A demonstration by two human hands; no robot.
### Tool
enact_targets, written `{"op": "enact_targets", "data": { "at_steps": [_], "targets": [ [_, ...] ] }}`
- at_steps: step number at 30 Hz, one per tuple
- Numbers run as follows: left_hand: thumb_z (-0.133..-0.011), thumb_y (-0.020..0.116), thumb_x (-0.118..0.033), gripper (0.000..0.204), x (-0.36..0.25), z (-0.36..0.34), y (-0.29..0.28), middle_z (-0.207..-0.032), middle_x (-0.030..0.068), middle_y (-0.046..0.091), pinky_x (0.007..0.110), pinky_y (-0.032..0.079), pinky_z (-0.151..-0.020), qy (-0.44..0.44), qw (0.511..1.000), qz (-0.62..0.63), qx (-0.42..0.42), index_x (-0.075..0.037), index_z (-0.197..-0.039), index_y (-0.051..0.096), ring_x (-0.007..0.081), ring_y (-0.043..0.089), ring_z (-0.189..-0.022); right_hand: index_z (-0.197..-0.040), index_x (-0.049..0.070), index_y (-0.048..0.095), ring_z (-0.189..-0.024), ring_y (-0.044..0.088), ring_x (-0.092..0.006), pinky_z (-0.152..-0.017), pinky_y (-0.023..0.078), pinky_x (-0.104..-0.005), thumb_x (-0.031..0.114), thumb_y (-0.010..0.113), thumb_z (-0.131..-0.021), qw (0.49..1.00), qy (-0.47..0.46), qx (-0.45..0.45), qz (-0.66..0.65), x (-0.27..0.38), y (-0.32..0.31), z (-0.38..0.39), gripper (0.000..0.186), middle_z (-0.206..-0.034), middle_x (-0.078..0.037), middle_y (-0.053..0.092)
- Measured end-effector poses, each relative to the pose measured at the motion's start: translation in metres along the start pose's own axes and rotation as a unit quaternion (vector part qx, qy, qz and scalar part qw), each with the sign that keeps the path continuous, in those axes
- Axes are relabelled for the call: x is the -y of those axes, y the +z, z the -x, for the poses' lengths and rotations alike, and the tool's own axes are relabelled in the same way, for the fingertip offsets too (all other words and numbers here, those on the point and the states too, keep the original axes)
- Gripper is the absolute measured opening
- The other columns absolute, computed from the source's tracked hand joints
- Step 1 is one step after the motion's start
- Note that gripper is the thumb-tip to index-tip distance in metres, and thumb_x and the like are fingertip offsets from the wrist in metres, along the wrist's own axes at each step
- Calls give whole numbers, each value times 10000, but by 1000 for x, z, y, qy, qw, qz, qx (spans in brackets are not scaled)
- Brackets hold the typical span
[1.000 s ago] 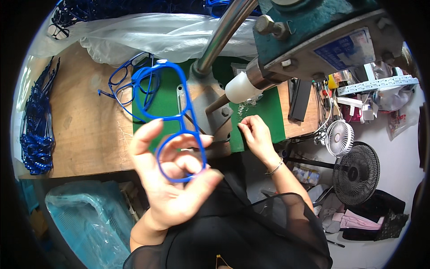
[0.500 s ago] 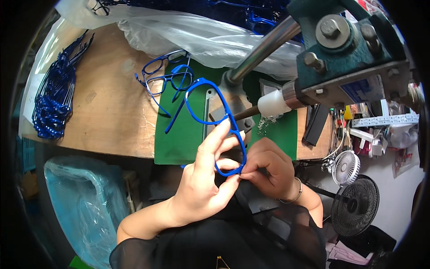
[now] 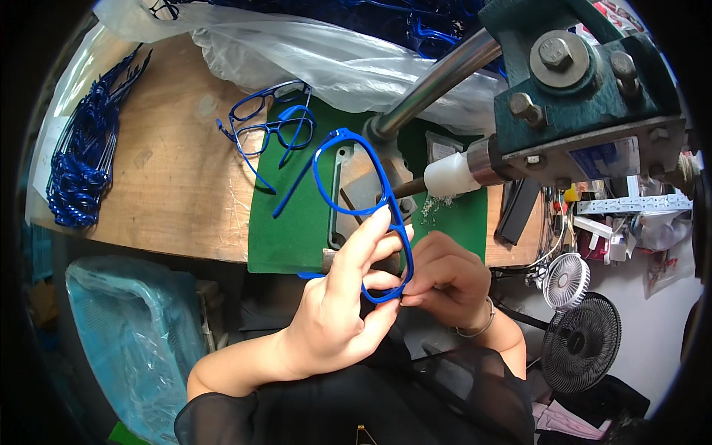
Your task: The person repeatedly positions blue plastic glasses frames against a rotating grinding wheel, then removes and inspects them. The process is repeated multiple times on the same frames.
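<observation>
Holding a blue plastic spectacle frame up in front of me, my left hand has its fingers clenched on the lower rim, index finger lying up along the bridge. My right hand sits just at 3 o'clock of it, fingers pinched on the frame's lower corner, a thin bracelet on the wrist. The frame stands nearly upright, one temple arm hanging out toward 9 o'clock, above a green mat on the wooden worktop. At 11 o'clock of the frame, two more blue frames lie partly on the mat, partly on the wood. Far off at 9 o'clock a heap of blue frame parts rests at the worktop's edge. A teal metal press with a steel lever and a white tip stands at 1 o'clock. A clear plastic sheet lies at 12 o'clock. A pale blue plastic crate sits below at 8 o'clock, and two small fans at 4 o'clock.
</observation>
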State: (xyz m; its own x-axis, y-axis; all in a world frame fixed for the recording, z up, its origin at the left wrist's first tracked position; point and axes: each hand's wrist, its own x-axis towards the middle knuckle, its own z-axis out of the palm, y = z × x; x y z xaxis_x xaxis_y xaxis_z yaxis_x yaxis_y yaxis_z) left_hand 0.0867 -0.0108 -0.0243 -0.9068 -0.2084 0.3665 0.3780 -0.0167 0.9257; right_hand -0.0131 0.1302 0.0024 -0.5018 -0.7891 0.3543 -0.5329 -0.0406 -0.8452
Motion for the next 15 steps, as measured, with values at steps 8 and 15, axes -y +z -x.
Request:
{"op": "enact_targets", "data": {
  "at_steps": [8, 15],
  "targets": [
    [-677, 613, 148, 775, 1, -3, -2, -1282, 265, 428, 314, 546, -746, 5, 1000, 3, 18, 91, -1343, 220, 305, 572, -1068, -809, 72, 659, -668, 547, -169, -562, 415, -252, 69, 771, -668, 997, 74, 16, -30, 5, -3, 4, 180, -743, -45, 577],
    [-722, 588, 149, 870, -8, -34, 2, -1303, 197, 412, 280, 487, -836, -25, 999, 44, 2, -70, -1403, 92, 177, 508, -1068, -855, 10, 563, -678, 510, -144, -645, 406, -246, 58, 694, -775, 974, 14, -181, -135, 4, -20, -2, 161, -783, -52, 561]
  ]
}}
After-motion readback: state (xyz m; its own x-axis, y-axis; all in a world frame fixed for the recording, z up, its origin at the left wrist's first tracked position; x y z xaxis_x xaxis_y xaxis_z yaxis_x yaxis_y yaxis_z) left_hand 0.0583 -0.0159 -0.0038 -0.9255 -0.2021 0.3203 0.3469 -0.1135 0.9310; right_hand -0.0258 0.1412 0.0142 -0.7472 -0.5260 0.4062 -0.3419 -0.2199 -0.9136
